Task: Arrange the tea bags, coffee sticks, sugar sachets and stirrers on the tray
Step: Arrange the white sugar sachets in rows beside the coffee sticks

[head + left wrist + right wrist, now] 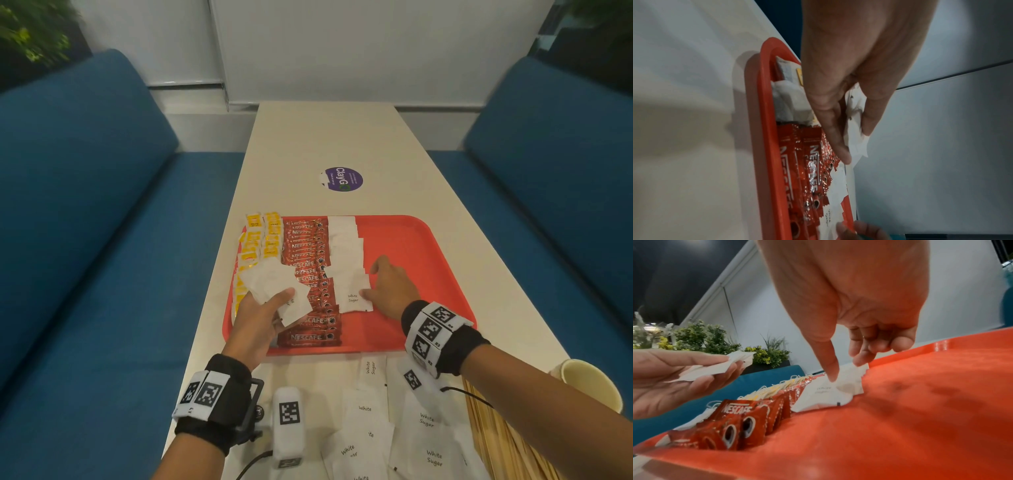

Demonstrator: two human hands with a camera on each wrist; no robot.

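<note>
A red tray (411, 240) lies on the table, holding columns of yellow tea bags (270, 236), red coffee sticks (308, 274) and white sugar sachets (346, 253). My left hand (260, 318) grips a fanned bunch of sugar sachets (274, 284) above the tray's left side; the same bunch (855, 136) shows pinched between thumb and fingers in the left wrist view. My right hand (390, 287) touches the nearest sachet (352, 299) of the column with thumb and fingertips (833, 374), fingers fairly straight. More sugar sachets (424, 428) lie loose on the table in front of the tray.
Wooden stirrers (493, 428) lie at the near right beside a paper cup (592, 383). A purple round sticker (342, 179) marks the table beyond the tray. Blue benches (102, 240) flank the table. The tray's right half (920, 402) is bare.
</note>
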